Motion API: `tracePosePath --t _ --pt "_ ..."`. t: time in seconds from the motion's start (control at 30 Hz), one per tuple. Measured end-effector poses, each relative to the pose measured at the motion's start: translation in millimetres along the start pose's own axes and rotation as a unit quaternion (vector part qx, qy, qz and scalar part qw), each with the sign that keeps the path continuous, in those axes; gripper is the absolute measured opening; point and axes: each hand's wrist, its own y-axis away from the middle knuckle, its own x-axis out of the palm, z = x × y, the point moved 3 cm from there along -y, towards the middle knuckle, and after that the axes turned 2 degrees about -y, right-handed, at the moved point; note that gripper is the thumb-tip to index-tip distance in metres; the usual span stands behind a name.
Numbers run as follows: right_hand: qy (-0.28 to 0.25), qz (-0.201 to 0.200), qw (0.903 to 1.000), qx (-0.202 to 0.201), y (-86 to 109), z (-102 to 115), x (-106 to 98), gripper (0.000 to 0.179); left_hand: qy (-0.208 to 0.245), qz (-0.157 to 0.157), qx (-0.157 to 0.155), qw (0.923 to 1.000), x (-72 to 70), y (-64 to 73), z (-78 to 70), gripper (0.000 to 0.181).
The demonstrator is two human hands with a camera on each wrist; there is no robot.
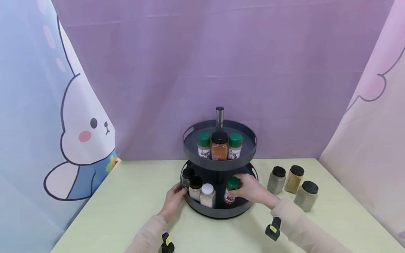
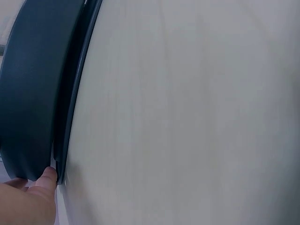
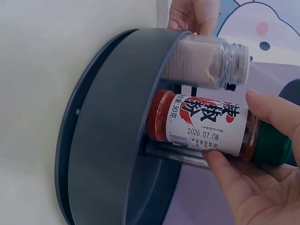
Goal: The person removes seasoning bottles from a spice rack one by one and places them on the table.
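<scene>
A spice jar (image 3: 206, 122) with a green cap, red contents and a white label is held between the thumb and fingers of my right hand (image 1: 253, 188). It stands inside the lower tier of a dark two-tier turntable rack (image 1: 218, 212), at the front right. My left hand (image 1: 174, 198) holds the lower tier's left edge, thumb against the rim in the left wrist view. Beside the held jar are a white-capped jar (image 1: 207, 196) and a black-capped jar (image 1: 195, 189); another dark-capped jar (image 1: 187, 175) sits behind, partly hidden.
On the upper tier stand two green-capped jars (image 1: 204, 144) and a black-capped orange jar (image 1: 219, 147). Three black-capped jars (image 1: 306, 196) are grouped on the table (image 1: 126, 196) to the right. A purple cloth (image 1: 158, 88) hangs behind the rack.
</scene>
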Motion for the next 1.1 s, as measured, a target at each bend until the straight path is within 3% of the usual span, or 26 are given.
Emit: tracePosePath --t 0.53,1.1 --pt "0.023 -0.031 0.9988 0.030 14.5 -6 -37 0.029 0.009 0.002 -0.005 0.9999 0.9 0.5 0.8 0.053" --pt "0.076 -0.087 0.9893 0.090 36.6 -42 -89 0.035 0.008 -0.004 -0.009 0.9999 1.7 0.3 -0.3 0.052"
